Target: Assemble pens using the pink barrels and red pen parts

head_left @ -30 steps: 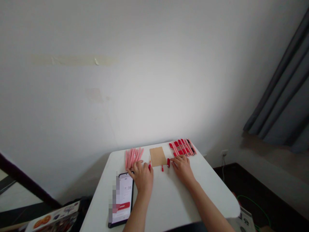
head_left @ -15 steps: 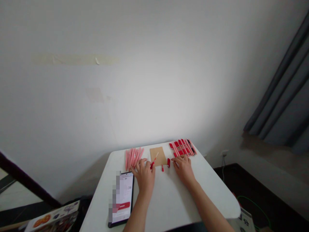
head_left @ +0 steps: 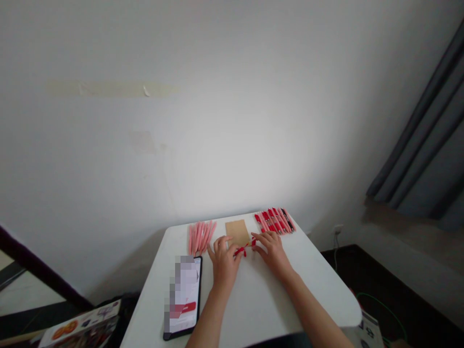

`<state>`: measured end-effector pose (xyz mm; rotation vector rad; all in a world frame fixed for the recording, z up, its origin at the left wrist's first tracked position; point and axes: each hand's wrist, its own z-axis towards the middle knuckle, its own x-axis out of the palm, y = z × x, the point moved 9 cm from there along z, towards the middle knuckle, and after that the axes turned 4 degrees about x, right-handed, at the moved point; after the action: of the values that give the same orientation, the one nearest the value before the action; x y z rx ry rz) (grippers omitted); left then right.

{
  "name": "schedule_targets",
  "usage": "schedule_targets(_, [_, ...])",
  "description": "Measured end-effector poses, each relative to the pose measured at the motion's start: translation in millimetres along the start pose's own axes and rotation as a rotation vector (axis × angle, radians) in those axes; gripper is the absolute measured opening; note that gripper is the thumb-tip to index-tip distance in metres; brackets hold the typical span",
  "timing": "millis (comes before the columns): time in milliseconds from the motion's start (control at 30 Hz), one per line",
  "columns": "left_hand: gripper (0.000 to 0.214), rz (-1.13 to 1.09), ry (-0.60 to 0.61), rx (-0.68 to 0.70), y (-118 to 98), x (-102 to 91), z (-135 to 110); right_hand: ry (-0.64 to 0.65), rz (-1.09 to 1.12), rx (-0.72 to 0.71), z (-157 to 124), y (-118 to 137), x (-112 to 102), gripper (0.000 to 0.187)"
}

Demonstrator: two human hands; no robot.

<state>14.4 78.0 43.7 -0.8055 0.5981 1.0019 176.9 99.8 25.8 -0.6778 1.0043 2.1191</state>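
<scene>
Red pen part [head_left: 239,251] has shifted rightward since the earlier frame, pinched in the left hand [head_left: 224,261] at the near edge of the brown card [head_left: 237,231]. The right hand [head_left: 271,249] is at a red piece [head_left: 253,241]; its grip cannot be determined. Pink sticks [head_left: 200,237] lie left, red-and-pink pens [head_left: 274,221] right.

The left hand [head_left: 224,262] has brought its red piece [head_left: 239,251] nearer the right hand [head_left: 272,251].

A slim red pen part [head_left: 239,251] slants in the left hand [head_left: 224,263], its yellowish tip [head_left: 248,245] toward a short red tube [head_left: 253,241]. A smaller red piece [head_left: 245,253] lies between them.
</scene>
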Motion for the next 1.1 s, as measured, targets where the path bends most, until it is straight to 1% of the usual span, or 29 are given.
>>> schedule_targets(100, [0.007,-0.013,0.005,-0.001,-1,-1.3,0,-0.03,-0.025,0.015,0,-2,-3,0.031])
schedule_targets(200, [0.008,-0.025,0.005,0.011,-3,-1.6,0,-0.041,-0.034,0.002,1,1,-5,0.018])
schedule_targets(267, [0.009,-0.03,0.0,0.013,-3,-1.7,0,-0.039,-0.03,-0.009,1,3,-6,0.014])
schedule_targets(533, [0.01,-0.003,-0.029,0.011,-2,-4.2,0,-0.043,-0.013,0.001,2,-2,-4,0.015])
schedule_targets(800, [0.011,0.035,-0.049,-0.023,5,-3.3,-1,-0.042,0.002,0.056,2,-7,-7,0.019])
schedule_targets(1100, [0.013,0.052,-0.069,-0.074,12,-6.5,-1,-0.059,-0.023,0.114,1,-24,-4,0.017])
